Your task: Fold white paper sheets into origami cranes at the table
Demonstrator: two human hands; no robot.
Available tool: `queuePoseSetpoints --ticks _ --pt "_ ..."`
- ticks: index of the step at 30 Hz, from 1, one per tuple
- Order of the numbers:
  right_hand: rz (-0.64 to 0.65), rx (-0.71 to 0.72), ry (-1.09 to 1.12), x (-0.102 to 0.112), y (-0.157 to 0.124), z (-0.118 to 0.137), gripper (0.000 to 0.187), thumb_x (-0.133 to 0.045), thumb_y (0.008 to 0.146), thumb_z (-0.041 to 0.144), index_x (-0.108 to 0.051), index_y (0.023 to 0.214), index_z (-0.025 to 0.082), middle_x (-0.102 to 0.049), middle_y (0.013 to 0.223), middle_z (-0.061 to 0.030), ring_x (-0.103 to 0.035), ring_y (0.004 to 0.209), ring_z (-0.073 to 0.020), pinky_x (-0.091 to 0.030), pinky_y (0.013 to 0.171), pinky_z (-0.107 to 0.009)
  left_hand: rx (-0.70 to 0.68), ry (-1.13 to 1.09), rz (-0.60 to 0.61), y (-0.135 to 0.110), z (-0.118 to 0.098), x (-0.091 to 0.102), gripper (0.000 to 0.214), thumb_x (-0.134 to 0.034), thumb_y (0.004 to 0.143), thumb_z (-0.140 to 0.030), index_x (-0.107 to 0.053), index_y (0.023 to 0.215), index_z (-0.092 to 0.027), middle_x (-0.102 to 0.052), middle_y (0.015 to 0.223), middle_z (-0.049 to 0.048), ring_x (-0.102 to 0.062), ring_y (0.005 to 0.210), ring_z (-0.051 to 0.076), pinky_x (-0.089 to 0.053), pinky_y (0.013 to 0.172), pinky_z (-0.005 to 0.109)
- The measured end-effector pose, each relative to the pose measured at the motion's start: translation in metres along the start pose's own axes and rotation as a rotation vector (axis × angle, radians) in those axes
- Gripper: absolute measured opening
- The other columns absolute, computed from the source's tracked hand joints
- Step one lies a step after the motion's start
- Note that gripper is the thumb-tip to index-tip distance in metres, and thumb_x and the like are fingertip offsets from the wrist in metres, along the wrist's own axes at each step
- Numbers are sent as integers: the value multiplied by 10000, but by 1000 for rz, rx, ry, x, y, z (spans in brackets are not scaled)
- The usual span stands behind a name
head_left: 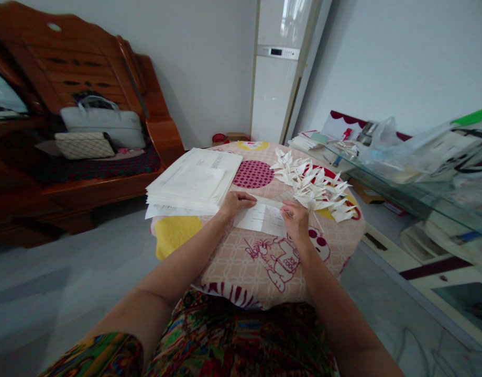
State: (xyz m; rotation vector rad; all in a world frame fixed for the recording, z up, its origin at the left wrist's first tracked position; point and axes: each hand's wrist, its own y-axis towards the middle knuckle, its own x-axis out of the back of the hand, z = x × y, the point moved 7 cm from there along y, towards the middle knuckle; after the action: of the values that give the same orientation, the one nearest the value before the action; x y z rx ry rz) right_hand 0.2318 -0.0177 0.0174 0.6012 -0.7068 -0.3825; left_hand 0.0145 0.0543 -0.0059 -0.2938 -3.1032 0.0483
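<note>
A small sheet of white printed paper lies on a table covered with a patterned pink cloth. My left hand rests on the sheet's left edge, fingers curled down and pressing it. My right hand sits on the right edge, fingers bent over the paper's fold. To the left of my left hand lies a thick stack of white paper sheets. Just beyond my right hand is a heap of several folded white paper pieces.
A wooden bench with bags on it stands at the left. A tall white air conditioner is behind the table. A glass-topped cabinet with plastic bags and papers runs along the right. Grey floor lies on both sides.
</note>
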Motion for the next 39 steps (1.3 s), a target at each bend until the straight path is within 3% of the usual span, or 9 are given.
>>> queuePoseSetpoints --ticks 9,14,21,29,32,39 --pt "23 39 22 -3 2 6 150 -599 806 271 -723 734 223 -764 916 -91 -685 902 -257 -525 881 -405 -7 -90 14 -2 -1 -8 290 -836 526 -300 -771 762 -144 -698 675 21 -547 571 111 -407 555 240" --pt "-20 53 84 -1 1 6 201 -574 814 310 -717 736 192 -751 850 -117 -679 833 -265 -525 842 -415 -31 44 22 -3 1 -8 294 -808 589 -322 -789 826 -148 -666 631 6 -519 540 110 -389 545 245" --pt "12 -31 80 -4 0 0 166 -561 795 276 -709 749 217 -751 861 -78 -675 845 -242 -532 834 -391 -337 441 5 1 -22 -2 113 -793 682 -264 -810 783 -217 -738 966 46 -644 950 209 -477 880 307" --pt "8 -67 106 -4 -1 -2 162 -563 771 252 -717 735 215 -755 845 -78 -674 809 -241 -534 799 -382 -408 614 -27 -4 -33 -5 63 -793 717 -227 -805 778 -230 -708 1137 53 -597 1109 247 -423 1055 405" --pt "1 -80 114 -4 -2 -2 169 -553 772 240 -716 732 219 -757 833 -68 -679 807 -236 -534 806 -377 -434 604 -13 -4 -33 -6 49 -778 733 -237 -804 774 -230 -706 1132 50 -605 1102 240 -437 1027 376" --pt "2 -76 105 -3 -1 2 174 -549 773 233 -712 714 218 -749 798 -74 -679 806 -240 -534 801 -372 -434 603 72 -3 -28 -11 79 -732 757 -232 -800 787 -204 -707 844 55 -624 833 189 -463 805 291"
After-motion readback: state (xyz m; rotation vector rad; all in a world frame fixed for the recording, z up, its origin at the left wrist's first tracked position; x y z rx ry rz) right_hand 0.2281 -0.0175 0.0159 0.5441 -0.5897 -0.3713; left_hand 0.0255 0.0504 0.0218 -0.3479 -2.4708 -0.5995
